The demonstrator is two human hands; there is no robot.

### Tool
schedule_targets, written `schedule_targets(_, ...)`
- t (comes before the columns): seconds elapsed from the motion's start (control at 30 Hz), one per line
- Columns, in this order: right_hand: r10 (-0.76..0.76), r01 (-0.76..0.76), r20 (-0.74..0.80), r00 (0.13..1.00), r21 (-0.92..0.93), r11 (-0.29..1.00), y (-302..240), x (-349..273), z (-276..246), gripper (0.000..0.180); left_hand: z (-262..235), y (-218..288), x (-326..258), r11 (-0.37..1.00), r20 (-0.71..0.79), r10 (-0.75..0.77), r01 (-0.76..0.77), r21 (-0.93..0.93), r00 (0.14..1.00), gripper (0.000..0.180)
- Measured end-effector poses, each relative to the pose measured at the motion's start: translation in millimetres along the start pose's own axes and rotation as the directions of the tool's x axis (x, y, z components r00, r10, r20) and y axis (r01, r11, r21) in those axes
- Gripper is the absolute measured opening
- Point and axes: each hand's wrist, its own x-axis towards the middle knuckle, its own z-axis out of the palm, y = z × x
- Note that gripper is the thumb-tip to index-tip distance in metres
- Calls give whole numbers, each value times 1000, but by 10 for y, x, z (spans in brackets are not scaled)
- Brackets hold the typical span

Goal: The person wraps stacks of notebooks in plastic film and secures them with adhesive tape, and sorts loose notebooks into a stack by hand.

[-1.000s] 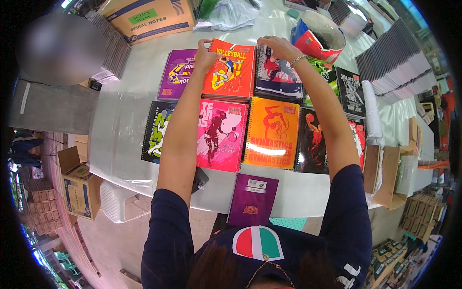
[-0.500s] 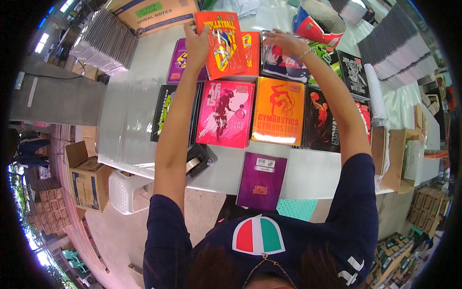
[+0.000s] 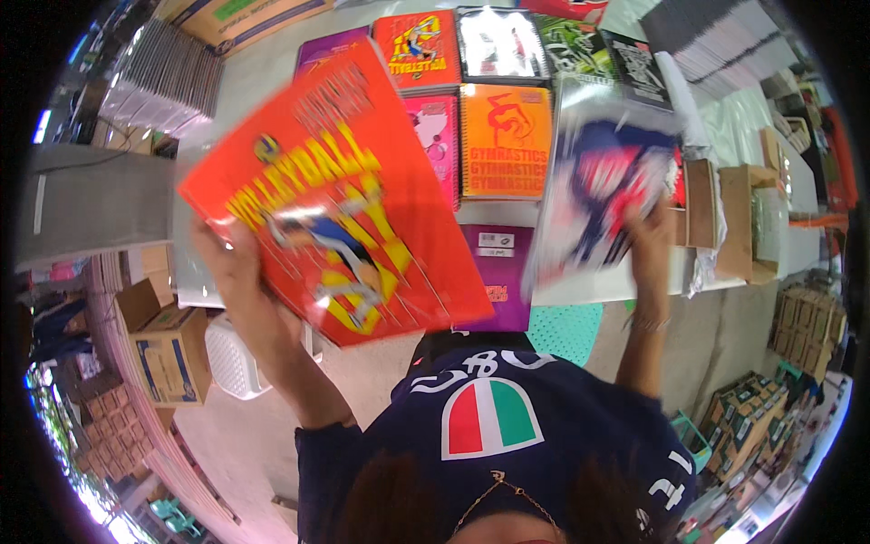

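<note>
My left hand (image 3: 237,272) is closed on the left edge of an orange-red spiral notebook (image 3: 335,199) with a volleyball cover, lifted and tilted close to me. My right hand (image 3: 648,238) grips a white and dark blue spiral notebook (image 3: 594,181), smeared by motion, above the table's right part. Beneath and between them lies a purple notebook (image 3: 497,272) at the near table edge, partly covered by the volleyball one. Beyond it are an orange gymnastics notebook (image 3: 506,136) and a pink notebook (image 3: 435,136), the latter mostly hidden.
More stacks line the far side: a volleyball notebook (image 3: 417,45), a glossy black-edged notebook (image 3: 503,43) and a green one (image 3: 569,53). Tall notebook piles stand at left (image 3: 163,77) and right (image 3: 716,41). A white stool (image 3: 237,358) and an open carton (image 3: 168,349) are below left.
Both hands have come back toward me from the far row. The left brings the volleyball notebook; the right, then over the stack, now holds the white and blue notebook.
</note>
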Motion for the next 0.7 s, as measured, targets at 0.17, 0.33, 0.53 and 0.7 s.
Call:
schedule_targets(0.17, 163, -178, -77, 984, -262, 949, 970, -887, 235, 74, 386, -605, -533, 960, 160, -278, 267, 83, 947, 58)
schedule_targets(0.33, -75, -62, -432, 899, -295, 953, 1065, 66, -367, 62, 1168, -1450, -408, 775, 466, 77, -347, 527, 881, 78)
schedule_targets(0.53, -501, 28, -302, 811, -836, 549, 1445, 2160, -1411, 67, 2979, -2911, 1134, 577, 471, 13, -392, 717, 882, 84)
schedule_targets(0.7, -179, -282, -429, 886, -802, 526, 1781, 2996, -2022, 91, 3632, -3303, 2069, 386, 569, -252, -458, 801, 783, 107)
